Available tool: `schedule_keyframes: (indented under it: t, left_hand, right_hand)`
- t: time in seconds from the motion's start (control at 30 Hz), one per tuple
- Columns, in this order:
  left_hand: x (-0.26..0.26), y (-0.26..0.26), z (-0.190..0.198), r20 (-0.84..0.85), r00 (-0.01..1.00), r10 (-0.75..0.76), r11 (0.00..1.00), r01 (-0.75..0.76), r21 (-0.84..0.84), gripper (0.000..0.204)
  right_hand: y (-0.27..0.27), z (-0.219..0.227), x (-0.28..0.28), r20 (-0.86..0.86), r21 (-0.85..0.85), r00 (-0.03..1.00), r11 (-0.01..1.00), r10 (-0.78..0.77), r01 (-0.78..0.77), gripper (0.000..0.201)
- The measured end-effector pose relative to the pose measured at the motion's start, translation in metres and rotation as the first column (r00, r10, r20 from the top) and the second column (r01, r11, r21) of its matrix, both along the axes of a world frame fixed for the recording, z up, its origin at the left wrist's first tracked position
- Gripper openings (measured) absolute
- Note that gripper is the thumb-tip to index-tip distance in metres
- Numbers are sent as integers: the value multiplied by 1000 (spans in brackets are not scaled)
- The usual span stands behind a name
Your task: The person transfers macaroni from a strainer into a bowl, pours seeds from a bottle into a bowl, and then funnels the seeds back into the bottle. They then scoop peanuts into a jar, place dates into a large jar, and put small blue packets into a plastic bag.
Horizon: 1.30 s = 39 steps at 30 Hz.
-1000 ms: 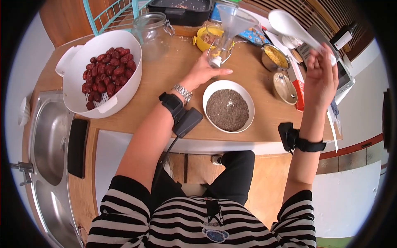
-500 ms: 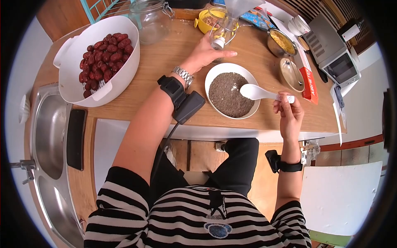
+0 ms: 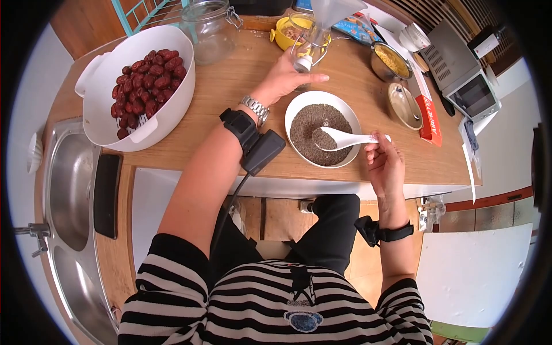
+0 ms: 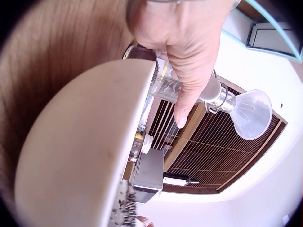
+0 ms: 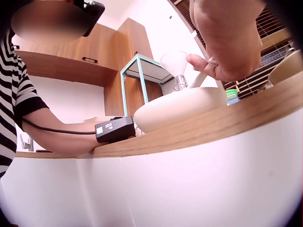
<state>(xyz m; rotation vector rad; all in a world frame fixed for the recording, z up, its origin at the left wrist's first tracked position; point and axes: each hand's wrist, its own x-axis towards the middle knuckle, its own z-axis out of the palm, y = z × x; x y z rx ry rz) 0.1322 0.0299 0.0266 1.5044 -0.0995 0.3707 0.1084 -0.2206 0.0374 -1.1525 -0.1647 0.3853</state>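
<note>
A white bowl (image 3: 291, 103) of small dark seeds (image 3: 310, 115) sits near the counter's front edge. My right hand (image 3: 385, 168) pinches the handle of a white spoon (image 3: 352, 138); its scoop holds seeds and is low over the bowl. Behind the bowl, my left hand (image 3: 282, 80) grips a clear glass bottle (image 4: 166, 89), thumb stretched out and the other fingers hidden behind the glass. Dark seeds show low in the bottle. A clear funnel (image 4: 254, 115) stands in its mouth, beside a wire clasp.
A white basket (image 3: 167, 118) of red dates (image 3: 144, 86) stands on the left, near a glass jar (image 3: 210, 37). A yellow bowl (image 3: 282, 39) is behind the bottle. To the right are a metal bowl (image 3: 397, 73), a beige dish (image 3: 402, 106) and a red box (image 3: 428, 123).
My right hand has come down from the upper right with the spoon, first empty over the bowl, now carrying seeds. My left hand stays at the bottle.
</note>
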Motion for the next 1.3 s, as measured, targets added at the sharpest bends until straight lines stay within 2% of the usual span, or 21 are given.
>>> schedule_keyframes:
  t: [0.17,0.2,0.3,0.33,0.43,0.5,0.53,0.57,0.63,0.67,0.73,0.83,0.87,0.93,0.97,1.03,1.07,1.17,1.23,1.3]
  left_hand:
    - [2,0,-3,19,999,27,999,-28,21,79]
    - [5,1,-7,21,998,63,997,-64,48,74]
    - [9,3,-10,-2,1000,14,1000,-14,20,80]
    - [9,3,-11,3,1000,-19,1000,19,-23,80]
    - [8,3,-8,-25,1000,5,1000,-5,9,79]
    - [6,3,-6,-22,1000,3,1000,-3,13,79]
    - [6,3,-6,-22,1000,-5,1000,5,-5,79]
    - [6,2,-6,-23,1000,-14,1000,13,-23,79]
    - [4,2,-5,-7,1000,-25,999,25,-41,78]
    - [5,2,-5,-12,1000,-22,999,21,-35,77]
    - [6,3,-6,-17,1000,-18,999,18,-27,76]
    - [3,1,-4,-11,1000,-17,999,16,-37,74]
    - [1,0,-1,10,1000,0,1000,0,-25,69]
    - [-1,-1,0,28,999,19,1000,-18,-15,65]
    - [0,-1,0,51,999,16,1000,-16,-11,66]
    - [0,-1,0,71,997,12,1000,-12,-8,68]
    - [1,0,-1,48,999,3,1000,-2,-14,70]
    - [3,1,-3,33,999,12,1000,-12,-3,72]
    - [2,0,-5,31,999,29,999,-30,11,73]
    - [-1,-1,2,-14,1000,-1,1000,1,-26,71]
  right_hand:
    - [1,28,11,47,78,999,997,-12,8,19]
    - [2,37,14,49,101,999,995,-9,4,19]
    - [5,69,26,34,174,999,984,-32,26,20]
    - [4,78,33,64,207,998,978,-3,-10,20]
    - [3,109,58,172,302,981,943,89,-139,19]
    - [11,132,67,235,342,970,929,64,-144,19]
    - [16,142,74,214,372,977,923,16,-97,18]
    - [18,150,81,239,402,970,905,47,-143,17]
    - [32,165,92,241,410,965,912,-101,-8,17]
    - [39,167,94,242,411,965,912,-99,-9,17]
    - [54,169,93,379,293,915,956,-140,25,17]
    - [68,162,85,556,89,831,994,3,-63,21]
    - [72,159,80,555,90,832,994,3,-63,21]
    - [76,153,68,686,0,727,1000,22,-30,22]
    - [75,152,66,683,-1,730,1000,23,-31,22]
    - [68,149,62,787,12,617,1000,-27,28,24]
    - [62,147,61,794,51,604,998,-65,40,24]
    - [40,142,56,722,220,661,974,-206,63,26]
    - [22,127,49,719,234,675,972,-166,-10,26]
    - [9,105,41,656,204,740,979,-149,17,25]
